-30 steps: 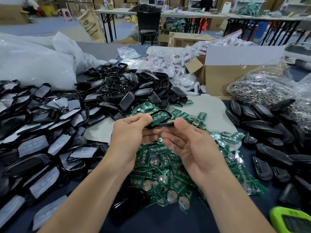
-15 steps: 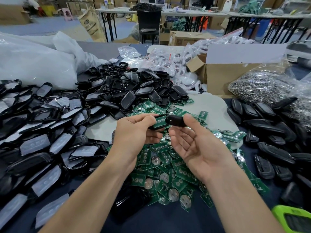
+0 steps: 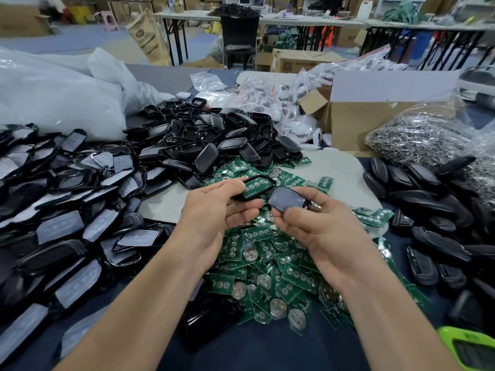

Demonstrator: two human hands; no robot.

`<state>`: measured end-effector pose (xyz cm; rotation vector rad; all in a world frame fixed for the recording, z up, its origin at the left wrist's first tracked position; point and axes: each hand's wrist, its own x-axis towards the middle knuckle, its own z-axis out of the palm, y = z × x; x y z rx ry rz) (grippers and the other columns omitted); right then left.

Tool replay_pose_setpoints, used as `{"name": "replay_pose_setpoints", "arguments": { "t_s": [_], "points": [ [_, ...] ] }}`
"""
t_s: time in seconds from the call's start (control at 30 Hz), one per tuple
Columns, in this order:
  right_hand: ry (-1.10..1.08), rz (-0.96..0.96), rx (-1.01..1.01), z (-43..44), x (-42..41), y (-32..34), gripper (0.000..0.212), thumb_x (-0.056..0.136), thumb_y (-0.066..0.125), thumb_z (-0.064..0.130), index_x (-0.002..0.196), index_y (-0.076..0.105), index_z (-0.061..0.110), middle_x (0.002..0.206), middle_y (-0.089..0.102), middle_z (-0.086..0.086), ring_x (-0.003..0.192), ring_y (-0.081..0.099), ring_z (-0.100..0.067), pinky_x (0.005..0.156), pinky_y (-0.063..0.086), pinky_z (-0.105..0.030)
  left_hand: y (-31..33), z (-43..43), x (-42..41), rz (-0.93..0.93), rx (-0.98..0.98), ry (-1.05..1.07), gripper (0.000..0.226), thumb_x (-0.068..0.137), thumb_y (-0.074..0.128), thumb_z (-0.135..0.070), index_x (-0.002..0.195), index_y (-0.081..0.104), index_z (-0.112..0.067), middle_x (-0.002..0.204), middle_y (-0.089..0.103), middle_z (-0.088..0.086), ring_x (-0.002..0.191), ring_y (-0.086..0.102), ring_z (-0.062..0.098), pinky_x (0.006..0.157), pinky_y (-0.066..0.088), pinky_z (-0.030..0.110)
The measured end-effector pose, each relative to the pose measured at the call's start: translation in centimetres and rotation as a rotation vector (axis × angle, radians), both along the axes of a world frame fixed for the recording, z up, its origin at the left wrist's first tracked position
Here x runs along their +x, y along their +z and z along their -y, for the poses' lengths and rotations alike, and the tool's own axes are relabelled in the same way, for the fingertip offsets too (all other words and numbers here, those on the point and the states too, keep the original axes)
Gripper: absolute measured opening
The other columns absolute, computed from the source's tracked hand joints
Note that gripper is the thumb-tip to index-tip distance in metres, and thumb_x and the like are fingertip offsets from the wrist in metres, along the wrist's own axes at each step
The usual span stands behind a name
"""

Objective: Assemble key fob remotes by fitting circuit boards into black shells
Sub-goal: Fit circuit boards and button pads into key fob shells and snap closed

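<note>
My left hand (image 3: 217,212) holds a black shell half (image 3: 263,180) with a green circuit board (image 3: 256,187) seated in it, board side up. My right hand (image 3: 318,223) pinches a second black shell half (image 3: 285,198), its smooth outer face turned toward me. The two halves sit side by side, almost touching, above a heap of loose green circuit boards (image 3: 270,266) with coin-cell holders.
A heap of black shells (image 3: 214,140) lies behind the hands. Shells with white film (image 3: 67,210) crowd the left, closed black fobs (image 3: 434,210) the right. A bag of metal rings (image 3: 428,135), a cardboard box (image 3: 361,119), a green device (image 3: 471,349) at the bottom right.
My right hand took the second shell half off the left hand's piece and turned its outer face up. The left hand's shell now shows the green board.
</note>
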<state>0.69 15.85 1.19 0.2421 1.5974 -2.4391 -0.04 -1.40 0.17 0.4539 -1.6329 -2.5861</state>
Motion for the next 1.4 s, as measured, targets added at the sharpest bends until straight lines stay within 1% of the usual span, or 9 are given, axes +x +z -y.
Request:
{"name": "replay_pose_setpoints", "arguments": {
  "t_s": [0.13, 0.53, 0.77, 0.9, 1.0, 1.13, 1.23, 1.33, 1.4],
  "points": [
    [-0.031, -0.026, 0.136, 0.2, 0.1, -0.1, 0.029, 0.085, 0.068, -0.020, 0.097, 0.063, 0.006, 0.097, 0.074, -0.021, 0.075, 0.077, -0.027, 0.066, 0.062, -0.026, 0.0, -0.1, 0.0, 0.018, -0.016, -0.012, 0.008, 0.094, 0.071, -0.004, 0.100, 0.072, 0.001, 0.086, 0.079, 0.018, 0.069, 0.078, 0.023, 0.055, 0.060, 0.024],
    [-0.064, -0.007, -0.144, 0.6, -0.2, -0.5, 0.022, 0.092, 0.059, -0.014, 0.097, 0.058, 0.007, 0.090, 0.074, -0.020, 0.075, 0.075, -0.025, 0.070, 0.063, -0.032, -0.2, -0.2, 0.2, -0.009, -0.127, -0.172, 0.014, 0.093, 0.052, 0.002, 0.099, 0.064, 0.002, 0.097, 0.080, 0.019, 0.090, 0.080, 0.030, 0.067, 0.063, 0.031],
    [-0.133, -0.322, 0.530, 1.6, 0.3, -1.4, 0.023, 0.083, 0.070, 0.004, 0.075, 0.055, 0.020, 0.075, 0.067, -0.013, 0.066, 0.057, -0.020, 0.066, 0.052, -0.052, -0.1, -0.8, 0.9, -0.069, -0.450, -0.242, 0.019, 0.078, 0.065, -0.011, 0.071, 0.064, -0.029, 0.076, 0.073, 0.006, 0.071, 0.073, 0.023, 0.072, 0.065, 0.041],
    [-0.094, -0.466, 0.769, 1.7, 0.6, -1.6, 0.019, 0.081, 0.068, 0.010, 0.081, 0.051, 0.019, 0.070, 0.059, -0.012, 0.053, 0.037, -0.011, 0.049, 0.032, -0.028, 0.2, -1.0, 1.0, -0.081, -0.853, -0.177, 0.019, 0.066, 0.063, -0.041, 0.083, 0.069, -0.048, 0.062, 0.069, -0.016, 0.055, 0.056, 0.007, 0.066, 0.045, 0.026],
    [-0.064, -0.519, 0.842, 1.8, 0.9, -1.5, 0.021, 0.082, 0.067, 0.008, 0.083, 0.049, 0.018, 0.071, 0.058, -0.009, 0.054, 0.039, -0.009, 0.050, 0.033, -0.027, 1.5, -1.1, 1.6, -0.099, -1.215, -0.062, 0.021, 0.064, 0.058, -0.059, 0.076, 0.058, -0.076, 0.069, 0.058, -0.051, 0.083, 0.055, -0.025, 0.060, 0.039, 0.013],
    [-0.119, -0.465, 0.742, 1.5, 0.6, -1.4, 0.026, 0.088, 0.066, 0.005, 0.080, 0.048, 0.022, 0.072, 0.063, -0.013, 0.055, 0.053, -0.026, 0.050, 0.041, -0.034, 1.1, -0.7, 1.3, -0.092, -1.032, -0.010, 0.018, 0.072, 0.067, -0.047, 0.082, 0.073, -0.061, 0.062, 0.070, -0.023, 0.053, 0.059, -0.004, 0.048, 0.043, 0.014],
    [-0.140, -0.411, 0.708, 1.7, 0.8, -1.2, 0.025, 0.088, 0.063, 0.005, 0.080, 0.049, 0.024, 0.078, 0.070, -0.015, 0.077, 0.067, -0.045, 0.061, 0.054, -0.054, 1.0, -0.7, 0.9, -0.012, -0.721, 0.015, 0.016, 0.066, 0.074, -0.040, 0.079, 0.080, -0.046, 0.066, 0.075, -0.004, 0.060, 0.063, 0.010, 0.071, 0.063, 0.039],
    [-0.131, -0.424, 0.777, 2.1, 1.0, -1.5, 0.023, 0.086, 0.064, 0.006, 0.080, 0.050, 0.023, 0.072, 0.068, -0.009, 0.055, 0.058, -0.031, 0.049, 0.045, -0.040, 0.9, -0.9, 0.9, -0.029, -0.659, -0.027, 0.012, 0.071, 0.078, -0.025, 0.076, 0.084, -0.034, 0.068, 0.077, -0.005, 0.058, 0.067, 0.007, 0.063, 0.062, 0.036],
    [-0.115, -0.482, 0.881, 2.2, 1.2, -1.5, 0.021, 0.083, 0.065, 0.008, 0.081, 0.050, 0.022, 0.067, 0.063, -0.004, 0.047, 0.042, -0.011, 0.044, 0.034, -0.023, 0.7, -1.0, 1.0, -0.038, -0.685, -0.046, 0.012, 0.070, 0.075, -0.025, 0.076, 0.084, -0.031, 0.065, 0.075, 0.000, 0.056, 0.062, 0.010, 0.059, 0.062, 0.046]
  ]
}}
